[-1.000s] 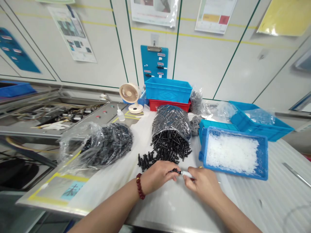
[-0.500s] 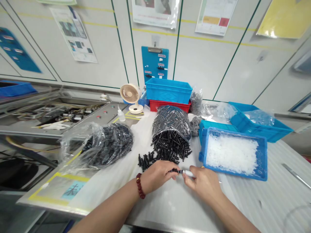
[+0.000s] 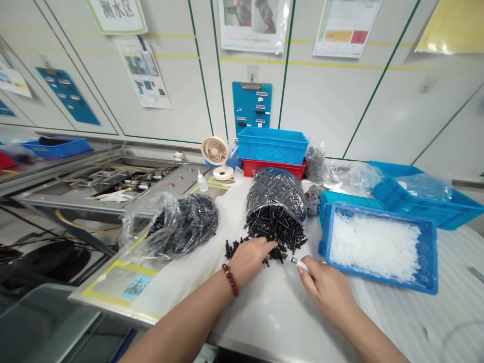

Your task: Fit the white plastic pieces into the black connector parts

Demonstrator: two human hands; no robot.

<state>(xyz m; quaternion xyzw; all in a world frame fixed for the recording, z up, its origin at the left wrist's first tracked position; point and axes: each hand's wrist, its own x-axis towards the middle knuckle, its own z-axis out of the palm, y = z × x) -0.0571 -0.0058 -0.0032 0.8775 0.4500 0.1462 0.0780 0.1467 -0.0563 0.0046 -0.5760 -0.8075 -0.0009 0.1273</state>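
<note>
My left hand (image 3: 249, 258), with a bead bracelet on its wrist, lies at the front of a heap of small black ribbed plastic parts (image 3: 274, 227). One finger stretches over the heap; the other fingertips are mostly hidden, so any hold on a part does not show. The heap spills from a clear plastic bag (image 3: 278, 189). To the right, my right hand (image 3: 327, 282) is closed around a white-handled tool (image 3: 302, 264). Its short metal tip points left toward the heap, apart from the parts.
A blue bin (image 3: 431, 257) of small white translucent pieces stands right of my right hand. Left lies another clear bag of black parts (image 3: 185, 224). Behind are a small fan (image 3: 215, 151), a dropper bottle (image 3: 202, 181), and a blue crate (image 3: 272, 145) on a red one (image 3: 253, 169).
My hands were together, the white tool against a black part in my left hand. Now they are apart, my left hand at the heap. The view has shifted left.
</note>
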